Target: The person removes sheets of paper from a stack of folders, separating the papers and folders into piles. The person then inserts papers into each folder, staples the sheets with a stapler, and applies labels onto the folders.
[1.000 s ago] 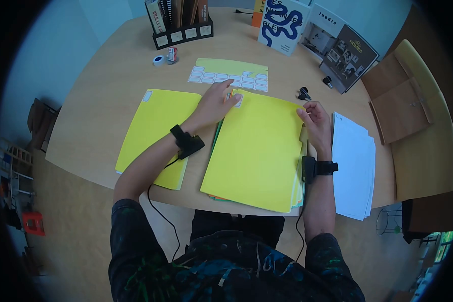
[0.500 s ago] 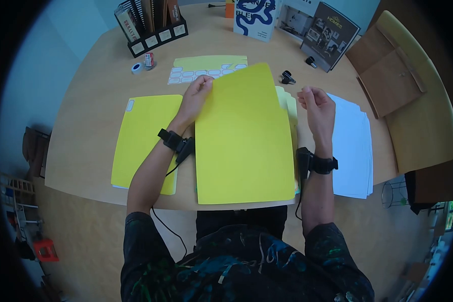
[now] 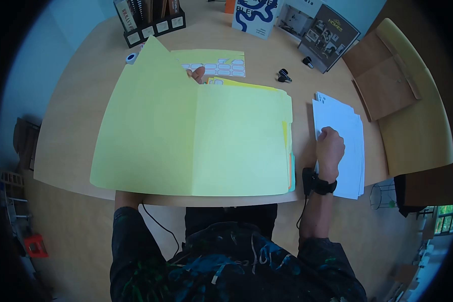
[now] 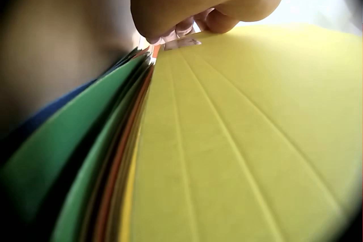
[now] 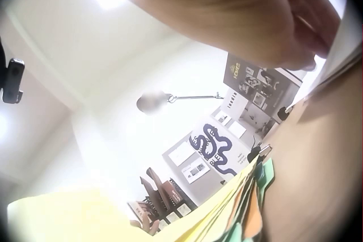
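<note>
In the head view, an open pale yellow folder (image 3: 241,141) spans the middle of the frame, its right half lying over a stack of coloured folders (image 3: 292,171) on the table (image 3: 75,100) and its left half raised, with one corner pointing to the upper left. Behind it, near the fold, show the fingers of the left hand (image 3: 197,74); most of that hand is hidden. At the right, the right hand (image 3: 330,151) is over the white sheets (image 3: 351,146), its fingers curled near their left edge. A label sheet (image 3: 229,65) lies just beyond the folder, black clips (image 3: 284,76) to its right; books (image 3: 328,38) stand in the upper right and a black organizer (image 3: 156,30) in the upper left. In the left wrist view, the left hand's bent fingers grip the folder's edge at the top centre, beside a small label (image 4: 182,44); coloured folder edges run down the left. In the right wrist view, the right hand's fingers touch the white sheets at the upper right; whether they pinch any, I cannot tell.
</note>
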Tool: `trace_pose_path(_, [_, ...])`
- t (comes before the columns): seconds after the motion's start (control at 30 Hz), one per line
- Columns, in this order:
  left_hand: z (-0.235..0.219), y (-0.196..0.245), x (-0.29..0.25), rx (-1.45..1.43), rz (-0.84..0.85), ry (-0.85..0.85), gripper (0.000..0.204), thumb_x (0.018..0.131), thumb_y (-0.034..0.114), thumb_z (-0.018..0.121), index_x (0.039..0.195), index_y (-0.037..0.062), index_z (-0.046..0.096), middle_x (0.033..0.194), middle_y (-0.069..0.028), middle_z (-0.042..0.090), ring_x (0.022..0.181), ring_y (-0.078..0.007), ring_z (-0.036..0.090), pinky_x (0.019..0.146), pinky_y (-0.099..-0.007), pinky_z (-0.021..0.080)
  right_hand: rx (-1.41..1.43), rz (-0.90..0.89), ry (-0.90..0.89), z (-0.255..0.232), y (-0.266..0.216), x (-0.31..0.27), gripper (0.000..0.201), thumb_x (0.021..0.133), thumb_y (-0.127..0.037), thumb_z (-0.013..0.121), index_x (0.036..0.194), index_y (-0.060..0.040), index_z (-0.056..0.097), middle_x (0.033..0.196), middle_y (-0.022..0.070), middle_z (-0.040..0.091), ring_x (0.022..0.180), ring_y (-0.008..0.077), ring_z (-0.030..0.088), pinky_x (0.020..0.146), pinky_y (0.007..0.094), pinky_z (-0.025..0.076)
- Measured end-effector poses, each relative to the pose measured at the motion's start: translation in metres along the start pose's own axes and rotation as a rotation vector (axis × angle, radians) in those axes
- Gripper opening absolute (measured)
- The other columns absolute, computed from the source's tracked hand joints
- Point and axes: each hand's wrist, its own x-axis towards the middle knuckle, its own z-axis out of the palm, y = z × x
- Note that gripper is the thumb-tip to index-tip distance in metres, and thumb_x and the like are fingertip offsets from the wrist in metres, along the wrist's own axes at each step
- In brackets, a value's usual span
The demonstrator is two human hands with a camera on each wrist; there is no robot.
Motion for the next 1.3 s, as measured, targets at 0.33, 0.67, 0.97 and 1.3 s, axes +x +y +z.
trace_pose_path(0.33, [-0.084,0.007,-0.138,-0.002,0.049,0.075,0.033,0.100,0.031,0.062,0.117,0.0023,0.060,0.110,-0.0078,0.062,0.105,-0.0129,0.062,0.093,-0.0247,0.047,0.021,-0.046,0.106,-0.016,0.008,-0.020,0.024,0.091,-0.021,0.065,0.097,0.0014,0.071,0.086,0.0204,0.072,0.082,0.0401,0.070,0.077,0.0456,0.055])
trace_pose_path(0.67, [-0.086,0.009,-0.126,0.001,0.035,0.089,0.035,0.099,0.031,0.063,0.118,0.0020,0.059,0.110,-0.0084,0.063,0.104,-0.0132,0.062,0.092,-0.0248,0.048,0.653,-0.456,-0.485,-0.045,-0.104,-0.054,0.022,0.085,-0.015,0.072,0.092,0.0056,0.071,0.077,0.0156,0.072,0.070,0.0191,0.070,0.068,0.0312,0.054])
trace_pose_path(0.97, [-0.097,0.008,-0.139,0.006,0.064,0.125,0.036,0.098,0.031,0.065,0.118,0.0018,0.059,0.110,-0.0090,0.063,0.103,-0.0136,0.063,0.091,-0.0248,0.048,0.797,-0.771,-0.756,-0.013,-0.154,-0.070,0.051,0.093,-0.033,0.067,0.133,-0.0010,0.058,0.129,0.0229,0.060,0.123,0.0326,0.056,0.097,0.0368,0.048])
trace_pose_path(1.3, [-0.097,0.007,-0.134,0.005,0.054,0.127,0.038,0.097,0.031,0.066,0.119,0.0015,0.059,0.110,-0.0097,0.063,0.102,-0.0139,0.063,0.090,-0.0249,0.049,0.190,-1.066,-0.418,0.010,-0.142,-0.113,0.080,0.096,-0.058,0.052,0.152,-0.0040,0.034,0.159,0.0305,0.018,0.148,0.0518,0.014,0.114,0.0702,0.010])
